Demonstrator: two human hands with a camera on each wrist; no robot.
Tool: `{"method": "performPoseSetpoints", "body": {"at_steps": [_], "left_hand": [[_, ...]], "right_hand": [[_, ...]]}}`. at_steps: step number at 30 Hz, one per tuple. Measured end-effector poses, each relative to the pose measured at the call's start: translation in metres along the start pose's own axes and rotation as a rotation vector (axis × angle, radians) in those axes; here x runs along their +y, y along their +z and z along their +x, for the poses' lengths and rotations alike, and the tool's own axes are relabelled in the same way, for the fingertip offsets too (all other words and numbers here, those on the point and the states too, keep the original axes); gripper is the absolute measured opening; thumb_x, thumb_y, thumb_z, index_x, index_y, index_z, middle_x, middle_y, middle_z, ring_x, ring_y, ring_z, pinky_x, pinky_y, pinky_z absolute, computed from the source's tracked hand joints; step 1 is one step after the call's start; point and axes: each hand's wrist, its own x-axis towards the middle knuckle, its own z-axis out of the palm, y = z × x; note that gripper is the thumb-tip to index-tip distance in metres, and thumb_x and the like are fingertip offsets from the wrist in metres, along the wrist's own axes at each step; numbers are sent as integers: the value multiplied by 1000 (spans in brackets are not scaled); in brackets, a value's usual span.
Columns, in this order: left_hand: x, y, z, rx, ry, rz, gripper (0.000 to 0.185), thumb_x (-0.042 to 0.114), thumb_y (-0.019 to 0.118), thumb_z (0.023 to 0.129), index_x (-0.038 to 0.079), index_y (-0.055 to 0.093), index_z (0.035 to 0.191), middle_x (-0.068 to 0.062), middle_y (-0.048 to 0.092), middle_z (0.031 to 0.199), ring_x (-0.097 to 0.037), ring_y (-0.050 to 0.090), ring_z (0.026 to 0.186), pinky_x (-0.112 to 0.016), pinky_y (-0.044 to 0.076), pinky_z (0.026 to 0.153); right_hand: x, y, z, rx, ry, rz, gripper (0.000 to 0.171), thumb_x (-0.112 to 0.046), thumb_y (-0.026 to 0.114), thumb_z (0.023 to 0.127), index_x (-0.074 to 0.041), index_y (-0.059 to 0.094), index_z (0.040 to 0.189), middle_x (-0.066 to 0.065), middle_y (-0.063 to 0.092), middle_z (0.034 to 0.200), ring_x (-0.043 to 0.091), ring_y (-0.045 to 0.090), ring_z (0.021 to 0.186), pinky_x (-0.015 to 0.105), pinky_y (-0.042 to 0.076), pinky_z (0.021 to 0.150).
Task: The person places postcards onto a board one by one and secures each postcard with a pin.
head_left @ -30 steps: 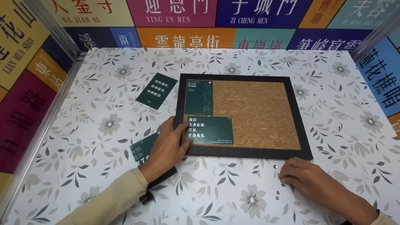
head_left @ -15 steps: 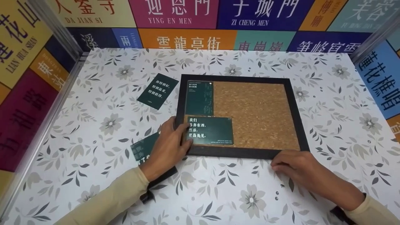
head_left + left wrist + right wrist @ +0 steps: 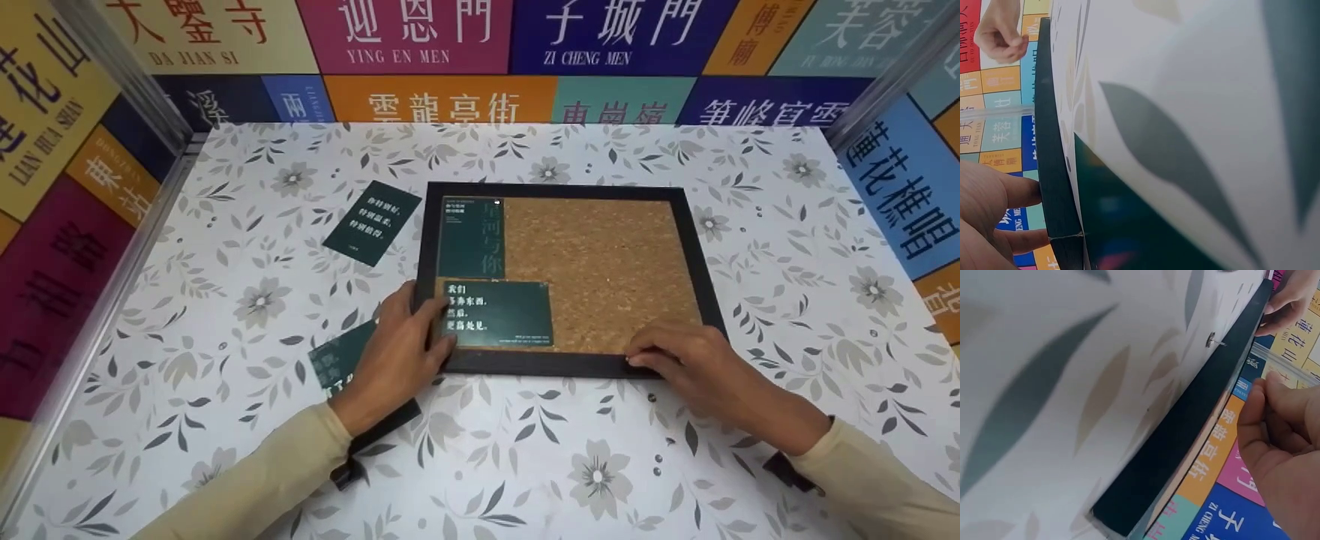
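left hand [image 3: 394,360] pressing card [image 3: 497,313], right hand [image 3: 694,367] seemingly pinching

Bright even light, soft shadows; wrist views blurry.

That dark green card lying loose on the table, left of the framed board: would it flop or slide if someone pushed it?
The loose dark green card looks thin and lies flat on the flowered white tabletop, so it is probably light and would likely slide rather than roll or tip. Being flat, its edge may be hard to lift. It would probably bend somewhat when held by one corner.
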Motion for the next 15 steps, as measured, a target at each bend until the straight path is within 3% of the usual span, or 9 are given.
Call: {"method": "performPoseSetpoints", "body": {"at_steps": [4,9,15], "left_hand": [[0,-1,0,2,5,2,52,15,80,101,1,65,150,-32,38,166,-46,39,152,-56,42,122],[1,-2,0,-4,-3,-3,54,15,80,101,1,64,150,-33,38,167,-46,39,152,-56,41,123],[1,-2,0,0,3,-12,53,15,81,101,1,65,149,-33,39,166,-46,40,152,-55,42,121]], "right_hand": [[4,3,9,-29,66,22,12,0,81,96,-12,78,96,-6,77,93,14,73,85,13,55,84],[7,5,16,-82,140,37,23,8,83,91,-14,79,97,-11,75,96,8,71,90,13,54,84],[7,7,24,-93,139,60,22,7,82,93,-14,78,98,-12,74,98,8,71,93,14,54,86]]}}
